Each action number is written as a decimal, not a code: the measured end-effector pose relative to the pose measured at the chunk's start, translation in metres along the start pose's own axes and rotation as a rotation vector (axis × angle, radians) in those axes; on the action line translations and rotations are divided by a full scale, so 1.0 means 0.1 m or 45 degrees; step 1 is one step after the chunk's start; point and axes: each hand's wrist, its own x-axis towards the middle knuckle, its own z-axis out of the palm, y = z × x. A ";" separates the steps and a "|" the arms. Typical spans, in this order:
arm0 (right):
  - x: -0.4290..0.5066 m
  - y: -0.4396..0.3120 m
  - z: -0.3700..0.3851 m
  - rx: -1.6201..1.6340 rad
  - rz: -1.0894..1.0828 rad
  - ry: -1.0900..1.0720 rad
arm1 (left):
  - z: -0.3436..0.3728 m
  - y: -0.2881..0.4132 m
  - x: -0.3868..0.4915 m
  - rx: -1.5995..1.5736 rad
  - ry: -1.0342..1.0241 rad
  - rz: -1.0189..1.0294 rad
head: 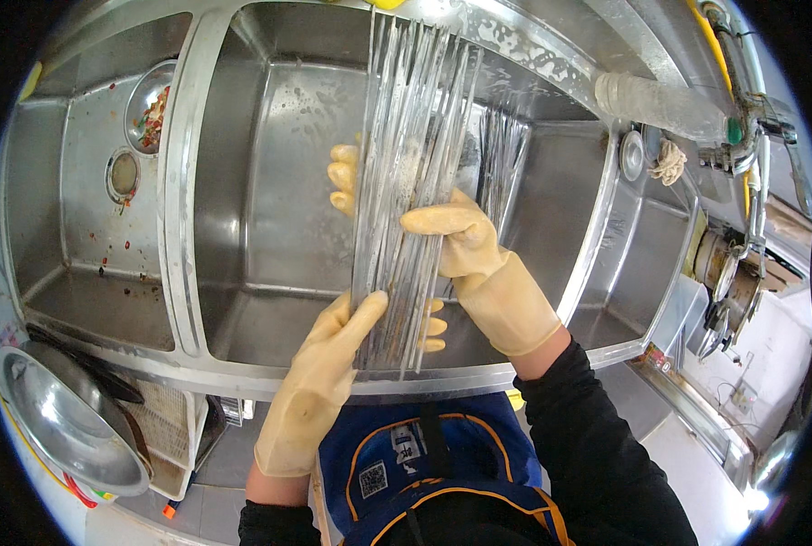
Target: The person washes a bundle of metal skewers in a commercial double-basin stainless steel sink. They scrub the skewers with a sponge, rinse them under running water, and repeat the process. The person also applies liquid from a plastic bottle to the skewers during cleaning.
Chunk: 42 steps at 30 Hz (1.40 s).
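Note:
A wide bundle of long thin metal skewers [412, 150] spans the middle sink basin, held in both hands, its ends pointing away from and toward me. My left hand [341, 334], in a pale yellow rubber glove, grips the near part, thumb on top and fingertips showing past the right edge. Higher up, my right hand [464, 239], gloved alike, holds the bundle from the right, its fingertips coming out at the left side. More skewers [501, 157] lie in the basin at the right, partly hidden behind the bundle.
The left basin [92, 205] holds a metal bowl [139, 102] with food scraps, a drain [123, 175] and scattered bits. A narrower basin [644, 239] is at the right. Large metal bowls [64, 409] stand lower left beside a white plastic basket [163, 423]. Pipes [740, 130] run along the upper right.

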 end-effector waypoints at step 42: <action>0.59 -0.02 -0.68 -0.319 0.407 0.736 | -0.20 -0.01 1.00 0.013 0.264 -0.103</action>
